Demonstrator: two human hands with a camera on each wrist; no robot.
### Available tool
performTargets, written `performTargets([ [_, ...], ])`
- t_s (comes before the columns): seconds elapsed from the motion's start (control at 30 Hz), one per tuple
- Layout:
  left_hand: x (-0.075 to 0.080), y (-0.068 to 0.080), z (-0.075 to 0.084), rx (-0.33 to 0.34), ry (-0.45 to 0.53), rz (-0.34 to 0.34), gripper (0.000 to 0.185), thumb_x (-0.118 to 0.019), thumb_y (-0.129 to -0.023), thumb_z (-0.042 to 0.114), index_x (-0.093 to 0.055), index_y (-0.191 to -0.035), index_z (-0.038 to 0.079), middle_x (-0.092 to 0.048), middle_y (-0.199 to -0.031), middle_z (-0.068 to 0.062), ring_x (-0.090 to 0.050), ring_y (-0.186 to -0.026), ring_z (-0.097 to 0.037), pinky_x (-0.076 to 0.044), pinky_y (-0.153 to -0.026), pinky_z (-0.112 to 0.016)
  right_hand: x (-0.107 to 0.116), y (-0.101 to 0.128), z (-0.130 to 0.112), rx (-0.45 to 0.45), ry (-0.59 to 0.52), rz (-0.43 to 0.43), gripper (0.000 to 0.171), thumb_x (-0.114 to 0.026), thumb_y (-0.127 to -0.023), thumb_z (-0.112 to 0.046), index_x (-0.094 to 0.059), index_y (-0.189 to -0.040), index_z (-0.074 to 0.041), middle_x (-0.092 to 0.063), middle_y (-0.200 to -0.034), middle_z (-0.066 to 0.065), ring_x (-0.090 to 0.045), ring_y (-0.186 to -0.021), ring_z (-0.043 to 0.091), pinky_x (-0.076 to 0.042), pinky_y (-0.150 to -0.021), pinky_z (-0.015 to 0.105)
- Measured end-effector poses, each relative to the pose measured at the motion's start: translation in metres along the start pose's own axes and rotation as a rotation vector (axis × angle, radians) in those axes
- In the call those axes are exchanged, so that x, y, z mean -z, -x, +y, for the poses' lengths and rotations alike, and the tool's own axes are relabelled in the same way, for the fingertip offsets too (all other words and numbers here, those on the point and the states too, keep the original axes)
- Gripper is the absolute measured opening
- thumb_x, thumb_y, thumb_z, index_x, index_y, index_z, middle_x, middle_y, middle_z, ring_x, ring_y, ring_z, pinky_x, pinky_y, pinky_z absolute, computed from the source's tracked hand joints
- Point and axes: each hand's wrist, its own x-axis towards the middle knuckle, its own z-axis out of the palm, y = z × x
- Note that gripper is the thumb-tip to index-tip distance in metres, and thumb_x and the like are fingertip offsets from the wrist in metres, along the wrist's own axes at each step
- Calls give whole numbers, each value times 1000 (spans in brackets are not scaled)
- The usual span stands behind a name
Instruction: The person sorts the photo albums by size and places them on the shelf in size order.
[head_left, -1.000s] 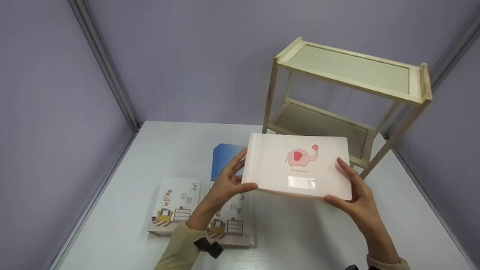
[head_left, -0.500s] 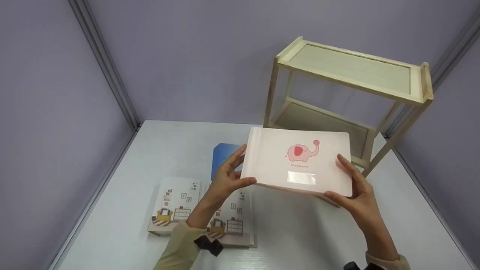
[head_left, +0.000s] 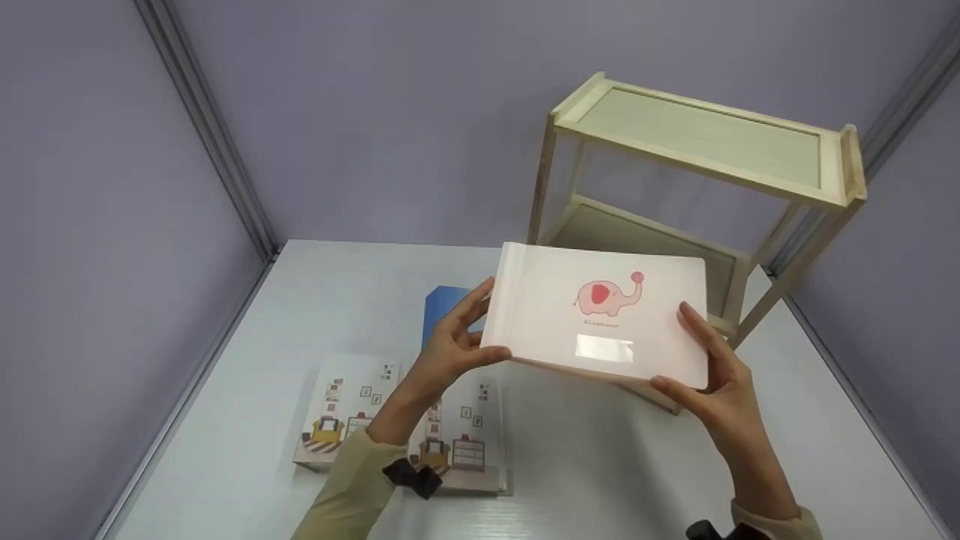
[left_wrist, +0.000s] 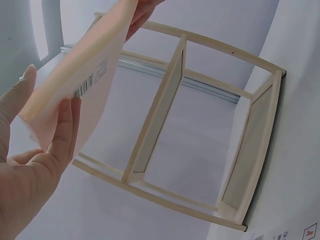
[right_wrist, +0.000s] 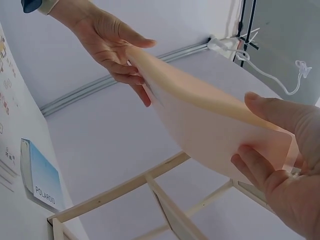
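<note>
Both hands hold a pale pink album (head_left: 540,315) with an elephant drawn on its cover. My left hand (head_left: 446,345) grips its spine end, thumb at the near edge and fingers beneath, as the left wrist view shows of that hand (left_wrist: 40,170). At the opposite end my right hand (head_left: 724,382) grips the near right corner; in the right wrist view the fingers of this hand (right_wrist: 280,165) press the underside. The album is up in the air, tilted, in front of a wooden shelf rack (head_left: 705,142). A barcode (left_wrist: 90,82) marks its back.
Two white boxes with room drawings, one at left (head_left: 352,390) and one at right (head_left: 472,405), lie on the white table (head_left: 330,292). Behind the left hand is a blue box (head_left: 442,306), lettered POLAROID in the right wrist view. Purple panels surround the table.
Both hands have lifted the album slightly, and it has moved up the head view toward the rack. The rack and the boxes stay where they were.
</note>
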Motion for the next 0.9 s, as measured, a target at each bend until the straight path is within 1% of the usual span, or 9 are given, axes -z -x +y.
performTargets([
  [0.1, 1, -2, 3, 7, 0, -11, 90, -73, -79, 9, -18, -149, 22, -28, -149, -9, -56, -113, -35, -52, -85, -44, 0, 0, -1, 15, -3, 9, 85, -67, -72, 18, -30, -145, -7, -24, -151, 8, -45, -119, 14, -47, -87, 18],
  [0.23, 1, -5, 7, 20, -9, -13, 91, -72, -79, 4, -16, -149, 20, -28, -149, -9, -55, -114, -36, -52, -83, -44, -1, -2, -4, 18, 1, 18, 85, -67, -72, 19, -30, -145, -7, -25, -150, 9, -46, -117, 16, -47, -88, 19],
  [0.33, -1, -5, 15, 25, -17, -13, 93, -71, -79, 0, -14, -150, 16, -27, -150, -10, -54, -114, -37, -53, -83, -43, -1, -3, -5, 2, 14, 31, 85, -67, -72, 18, -32, -145, -9, -27, -149, 8, -48, -115, 16, -48, -88, 20],
  [0.4, -4, -4, 22, 28, -26, -12, 93, -71, -78, -1, -13, -150, 13, -27, -150, -12, -54, -114, -38, -53, -82, -43, -1, -3, -6, 12, 14, 32, 85, -67, -72, 18, -31, -145, -8, -27, -149, 8, -48, -115, 17, -47, -88, 20],
  [0.53, -7, -2, 32, 37, -46, -8, 92, -71, -79, 0, -12, -149, 10, -29, -148, -14, -56, -112, -37, -53, -81, -42, -2, -3, -6, 33, 12, 30, 85, -67, -72, 19, -31, -144, -7, -27, -149, 8, -48, -114, 16, -48, -88, 19],
  [0.67, -7, -3, 34, 49, -61, -4, 91, -71, -80, 3, -13, -150, 11, -29, -148, -13, -57, -111, -35, -54, -81, -42, -2, -4, -6, 40, 23, 29, 85, -68, -71, 18, -32, -144, -7, -27, -148, 8, -46, -115, 16, -47, -87, 17],
  [0.8, -7, -4, 35, 51, -75, 5, 89, -70, -81, 5, -14, -149, 12, -29, -149, -13, -57, -112, -34, -53, -83, -42, -2, -6, -8, 12, 46, 37, 83, -68, -73, 16, -32, -144, -8, -26, -150, 7, -43, -120, 14, -47, -87, 16],
  [0.9, -8, -6, 37, 60, -75, 19, 86, -69, -82, 7, -15, -149, 11, -28, -150, -12, -56, -113, -34, -52, -86, -42, -3, -8, -10, -28, 4, 48, 79, -66, -76, 14, -32, -144, -9, -24, -152, 5, -37, -127, 13, -46, -89, 16],
])
